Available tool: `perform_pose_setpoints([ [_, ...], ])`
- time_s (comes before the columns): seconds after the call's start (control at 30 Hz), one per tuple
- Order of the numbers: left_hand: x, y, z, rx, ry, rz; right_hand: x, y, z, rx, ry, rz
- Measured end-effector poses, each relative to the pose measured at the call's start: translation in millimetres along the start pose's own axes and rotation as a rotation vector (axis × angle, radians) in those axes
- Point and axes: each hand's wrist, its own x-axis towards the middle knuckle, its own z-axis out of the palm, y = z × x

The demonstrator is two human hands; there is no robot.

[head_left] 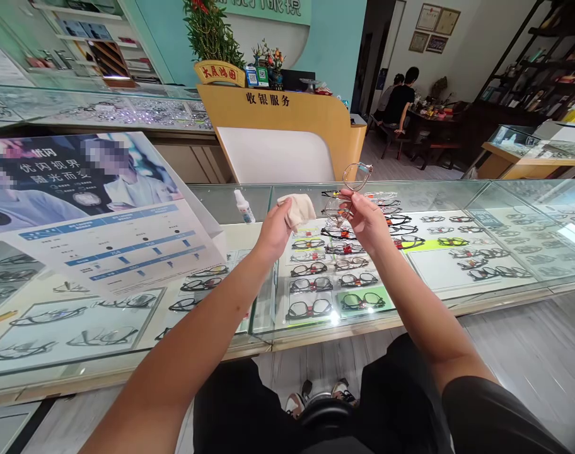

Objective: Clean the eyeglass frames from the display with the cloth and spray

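My left hand is closed on a pale beige cleaning cloth, held above the glass display case. To its right, my right hand pinches a thin-rimmed pair of eyeglasses. One lens stands up above the fingers and the other hangs lower, beside them. The cloth and the eyeglasses are apart. A small white spray bottle stands on the glass, left of my left hand. Under the glass, below both hands, lie rows of spectacle frames.
A large printed sign stands on the counter at the left. Beyond is a yellow cashier desk with a potted plant. Two people sit at a table in the back right. More display cases stand at the right.
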Motion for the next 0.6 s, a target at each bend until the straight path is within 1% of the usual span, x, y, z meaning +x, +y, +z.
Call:
perform_pose_setpoints([
  [0.07, 1, -2, -0.4, -0.027, -0.008, 0.026, 0, 0, -1, -0.001, 0.007, -0.019],
  [0.13, -1, -4, 1.2, -0.016, -0.037, 0.051, 0, 0, -1, -0.07, 0.012, -0.074],
  [0.2, -6, -6, 4.2, 0.035, -0.082, 0.069, -2, 2, -1, -0.196, 0.008, -0.17],
  [0.3, -15, -10, 9.4, 0.148, -0.166, 0.097, -7, 6, 3, -0.423, 0.019, -0.354],
  [0.4, -24, -18, 14.6, 0.237, -0.247, 0.072, -13, 14, 10, -0.584, 0.032, -0.493],
  [0.47, -30, -25, 17.3, 0.259, -0.31, 0.05, -16, 20, 14, -0.627, 0.025, -0.54],
  [0.53, -35, -30, 18.7, 0.258, -0.365, 0.05, -18, 25, 17, -0.668, 0.033, -0.553],
  [0.6, -40, -33, 18.6, 0.276, -0.386, 0.053, -20, 28, 17, -0.711, 0.058, -0.552],
])
